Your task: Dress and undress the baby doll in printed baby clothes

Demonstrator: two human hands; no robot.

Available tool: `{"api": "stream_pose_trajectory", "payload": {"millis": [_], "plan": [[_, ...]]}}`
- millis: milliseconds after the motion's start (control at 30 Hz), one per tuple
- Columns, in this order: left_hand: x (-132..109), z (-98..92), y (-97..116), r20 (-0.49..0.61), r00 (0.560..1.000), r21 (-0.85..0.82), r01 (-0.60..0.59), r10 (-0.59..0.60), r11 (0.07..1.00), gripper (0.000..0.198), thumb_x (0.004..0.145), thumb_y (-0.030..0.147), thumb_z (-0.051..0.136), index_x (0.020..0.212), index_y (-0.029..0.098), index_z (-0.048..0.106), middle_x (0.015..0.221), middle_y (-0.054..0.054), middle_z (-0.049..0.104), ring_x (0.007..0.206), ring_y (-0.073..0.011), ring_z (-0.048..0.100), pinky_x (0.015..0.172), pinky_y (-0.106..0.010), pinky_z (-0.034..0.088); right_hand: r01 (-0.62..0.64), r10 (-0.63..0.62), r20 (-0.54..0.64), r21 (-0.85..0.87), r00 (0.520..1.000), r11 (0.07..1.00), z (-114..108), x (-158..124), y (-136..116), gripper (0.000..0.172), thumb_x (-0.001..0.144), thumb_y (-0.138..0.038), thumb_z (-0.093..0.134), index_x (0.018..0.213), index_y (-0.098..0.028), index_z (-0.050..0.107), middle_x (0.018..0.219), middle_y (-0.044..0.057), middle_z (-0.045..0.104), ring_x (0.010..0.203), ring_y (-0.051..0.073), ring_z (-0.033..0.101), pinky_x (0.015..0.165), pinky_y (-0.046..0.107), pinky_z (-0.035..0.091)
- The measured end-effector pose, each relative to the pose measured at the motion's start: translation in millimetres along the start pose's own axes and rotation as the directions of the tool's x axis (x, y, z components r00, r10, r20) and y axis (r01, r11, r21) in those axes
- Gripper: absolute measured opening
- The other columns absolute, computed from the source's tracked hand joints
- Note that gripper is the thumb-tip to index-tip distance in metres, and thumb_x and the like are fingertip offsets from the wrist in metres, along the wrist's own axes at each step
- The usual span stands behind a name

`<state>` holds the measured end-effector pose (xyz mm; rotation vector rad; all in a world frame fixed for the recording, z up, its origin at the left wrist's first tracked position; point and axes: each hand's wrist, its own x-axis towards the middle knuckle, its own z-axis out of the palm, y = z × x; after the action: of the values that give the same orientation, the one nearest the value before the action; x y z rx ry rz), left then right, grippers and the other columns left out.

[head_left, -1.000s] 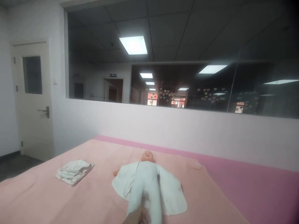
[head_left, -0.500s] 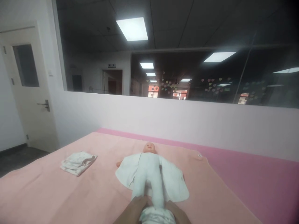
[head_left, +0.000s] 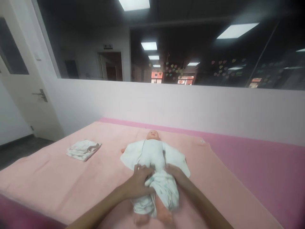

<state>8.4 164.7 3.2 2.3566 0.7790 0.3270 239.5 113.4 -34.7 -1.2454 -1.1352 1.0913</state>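
A baby doll [head_left: 152,135] lies on its back on a peach blanket [head_left: 59,181], head toward the far wall. An open white top [head_left: 177,159] is spread under its torso. A pair of white patterned trousers [head_left: 162,192] is bunched around its legs and hips, with bare feet showing at the bottom. My left hand [head_left: 139,183] grips the trousers' waistband on the doll's left side in view. My right hand [head_left: 175,175] holds the waistband on the other side, fingers curled on the cloth.
A folded white cloth [head_left: 83,149] lies on the blanket to the left. The blanket covers a pink bed [head_left: 257,165] against a white half wall with a dark window above. A white door [head_left: 21,86] stands at the left.
The view has tilted down, so both forearms and the doll's legs show. My hands have drawn the bunched trousers up the doll's legs toward its waist.
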Motion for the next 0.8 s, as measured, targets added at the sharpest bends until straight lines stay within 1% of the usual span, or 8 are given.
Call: {"api": "stream_pose_trajectory", "payload": {"millis": [100,233,300,367,433,633,733,800], "plan": [[7,-4.4,2,0.037,0.999,0.011,-0.036,0.036,0.999,0.047,0.076,0.047,0.08,0.111,0.022,0.062,0.108,-0.005,0.06,0.11,-0.0312,0.052,0.111,-0.051,0.032,-0.103,0.103,0.003,0.059,0.995,0.993,3,17,-2,0.053,0.076,-0.067,0.079,0.08,-0.02,0.056,0.075,-0.002,0.058,0.071,0.015,0.052,0.068,0.027,0.042],[2,-19.0,-13,0.078,0.996,-0.132,0.046,-0.036,0.99,0.076,0.061,0.057,0.092,0.121,0.023,0.061,0.12,-0.007,0.059,0.117,-0.0332,0.049,0.101,-0.043,0.043,-0.16,0.165,-0.066,0.076,0.984,0.984,5,17,10,0.055,0.078,-0.072,0.077,0.09,-0.023,0.054,0.072,-0.005,0.053,0.065,0.013,0.047,0.061,0.025,0.035],[-3,-27.6,-25,0.085,0.996,-0.233,0.049,-0.03,0.971,0.063,0.069,0.059,0.088,0.114,0.022,0.063,0.117,-0.005,0.061,0.108,-0.0266,0.052,0.092,-0.036,0.046,-0.166,0.169,-0.089,0.038,0.982,0.985,4,12,20,0.058,0.08,-0.076,0.073,0.091,-0.023,0.054,0.073,-0.005,0.052,0.067,0.014,0.047,0.062,0.025,0.036],[-6,-33.2,-34,0.08,0.997,-0.298,0.034,-0.011,0.954,0.044,0.086,0.059,0.075,0.103,0.02,0.065,0.106,-0.003,0.062,0.094,-0.0199,0.052,0.085,-0.032,0.045,-0.156,0.155,-0.101,-0.004,0.983,0.988,2,7,30,0.059,0.082,-0.079,0.069,0.088,-0.022,0.053,0.074,-0.005,0.051,0.069,0.014,0.047,0.064,0.026,0.037],[-8,-34.2,-38,0.057,0.998,-0.316,0.007,0.012,0.949,0.038,0.097,0.058,0.062,0.1,0.02,0.067,0.1,-0.003,0.061,0.088,-0.0178,0.05,0.082,-0.031,0.044,-0.134,0.132,-0.069,-0.025,0.989,0.991,-2,5,38,0.059,0.085,-0.079,0.066,0.087,-0.023,0.05,0.073,-0.005,0.048,0.069,0.014,0.046,0.064,0.026,0.037],[-21,-20.9,-43,-0.014,0.999,-0.289,-0.054,0.052,0.956,0.031,0.1,0.053,0.06,0.105,0.022,0.064,0.115,-0.005,0.051,0.089,-0.0162,0.048,0.081,-0.03,0.047,-0.079,0.104,0.147,-0.169,0.984,0.982,-20,1,40,0.052,0.093,-0.07,0.065,0.08,-0.022,0.047,0.073,-0.005,0.045,0.07,0.014,0.041,0.067,0.027,0.036],[-22,-11.0,-57,-0.06,0.997,-0.402,-0.059,0.038,0.914,0.033,0.102,0.054,0.058,0.1,0.02,0.059,0.123,-0.006,0.048,0.097,-0.0165,0.049,0.087,-0.03,0.047,-0.043,0.072,0.143,-0.196,0.987,0.98,-21,0,37,0.054,0.092,-0.07,0.065,0.076,-0.021,0.053,0.074,-0.003,0.051,0.073,0.015,0.046,0.068,0.027,0.039],[-15,-3.2,-69,-0.126,0.991,-0.535,-0.028,-0.047,0.844,0.036,0.103,0.056,0.056,0.099,0.02,0.054,0.113,-0.003,0.051,0.095,-0.0157,0.05,0.087,-0.029,0.046,-0.057,0.07,0.101,-0.131,0.992,0.99,-16,3,35,0.055,0.09,-0.073,0.066,0.08,-0.02,0.06,0.075,-0.001,0.058,0.075,0.017,0.052,0.07,0.029,0.044]]}}
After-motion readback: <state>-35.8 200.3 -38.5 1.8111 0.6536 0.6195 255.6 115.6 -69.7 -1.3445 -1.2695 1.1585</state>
